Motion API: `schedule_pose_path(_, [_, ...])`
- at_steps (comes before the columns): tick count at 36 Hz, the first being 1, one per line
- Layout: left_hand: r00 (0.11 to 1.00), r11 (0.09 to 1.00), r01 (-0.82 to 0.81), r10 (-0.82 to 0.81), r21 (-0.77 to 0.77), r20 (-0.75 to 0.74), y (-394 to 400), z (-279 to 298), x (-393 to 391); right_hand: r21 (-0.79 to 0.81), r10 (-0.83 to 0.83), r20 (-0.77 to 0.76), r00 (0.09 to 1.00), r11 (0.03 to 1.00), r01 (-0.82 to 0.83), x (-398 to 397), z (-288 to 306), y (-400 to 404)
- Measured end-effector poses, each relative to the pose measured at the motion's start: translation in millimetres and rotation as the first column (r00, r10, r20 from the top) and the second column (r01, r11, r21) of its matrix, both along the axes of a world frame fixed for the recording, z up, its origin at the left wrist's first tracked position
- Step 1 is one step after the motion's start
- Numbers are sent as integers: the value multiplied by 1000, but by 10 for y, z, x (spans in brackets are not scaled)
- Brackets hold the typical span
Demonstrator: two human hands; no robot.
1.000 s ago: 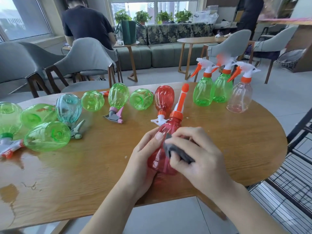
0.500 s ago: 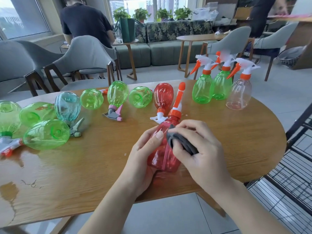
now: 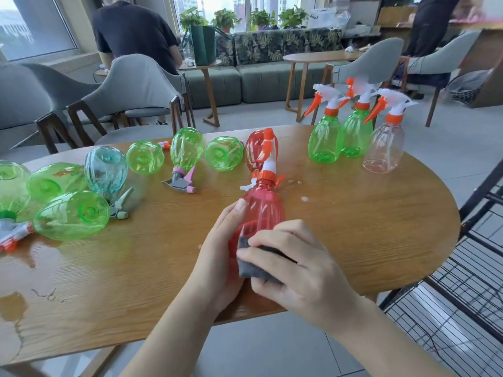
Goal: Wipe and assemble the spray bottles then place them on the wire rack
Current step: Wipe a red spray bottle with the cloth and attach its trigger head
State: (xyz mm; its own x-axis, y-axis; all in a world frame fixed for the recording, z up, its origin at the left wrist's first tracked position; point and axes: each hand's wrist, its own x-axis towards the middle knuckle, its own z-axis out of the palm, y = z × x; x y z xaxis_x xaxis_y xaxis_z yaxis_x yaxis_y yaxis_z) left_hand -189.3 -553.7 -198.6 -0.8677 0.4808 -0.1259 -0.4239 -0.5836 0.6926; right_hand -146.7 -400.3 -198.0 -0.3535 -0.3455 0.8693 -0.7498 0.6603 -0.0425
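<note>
Wood-grained and rounded, the table (image 3: 353,227) fills the middle of the head view, with grey chairs, a sofa and potted plants along the top of the frame.

At lower centre the left hand (image 3: 217,257) curls round the lower body of a red spray bottle (image 3: 262,208), thumb up along its left side. The bottle leans away from the camera, its orange-and-white sprayer head pointing toward the frame's centre. The right hand (image 3: 296,270) pinches a dark grey cloth (image 3: 255,268) against the bottle's lower right side, fingers folded over the cloth.

Just behind it lies a second red bottle (image 3: 254,151). Several green bottles (image 3: 72,214) and 1 pale blue bottle (image 3: 106,170) lie or lean across the left half of the table, some with sprayer heads on. At upper right 3 assembled bottles stand upright: 2 green upright bottles (image 3: 325,142) and 1 clear bottle (image 3: 383,148). A black wire rack (image 3: 462,308) occupies the lower right corner, beside the table edge. Wet patches (image 3: 13,306) mark the table's lower left.
</note>
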Motion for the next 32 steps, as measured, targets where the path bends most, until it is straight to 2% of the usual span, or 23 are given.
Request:
schedule_pose_path(3, [996, 999, -38, 37, -16, -86, 40, 46, 29, -140, -30, 46, 998, 990, 36, -62, 96, 48])
schedule_pose_path(6, [983, 994, -70, 54, -84, -177, 52, 44, 62, -293, -81, 185, 979, 947, 134, -157, 177, 157])
schedule_pose_path(9, [985, 993, -50, 31, -106, -169, 49, 44, 90, -422, -40, 332, 942, 887, 187, -184, 194, 219])
schedule_pose_path(11, [986, 993, -41, 22, -107, -167, 40, 44, 91, -455, -4, 346, 938, 874, 171, -143, 179, 191])
schedule_pose_path(18, [982, 999, -8, 2, -35, -188, 1, 62, 75, -403, 36, 246, 969, 913, 69, -81, 137, 131])
schedule_pose_path(23, [973, 996, 24, -43, -84, -229, 37, 57, 77, -461, 0, 389, 921, 866, 194, -153, 228, 241])
schedule_pose_path(25, [974, 996, 22, -41, -87, -223, 42, 58, 80, -467, -6, 403, 915, 859, 212, -139, 231, 222])
schedule_pose_path(28, [984, 998, 3, -13, -55, -177, 35, 61, 82, -451, 19, 334, 942, 881, 142, -73, 196, 141])
schedule_pose_path(32, [990, 997, -69, 65, -27, -122, 10, 46, 60, -342, 33, 196, 980, 939, 37, 29, 110, 33])
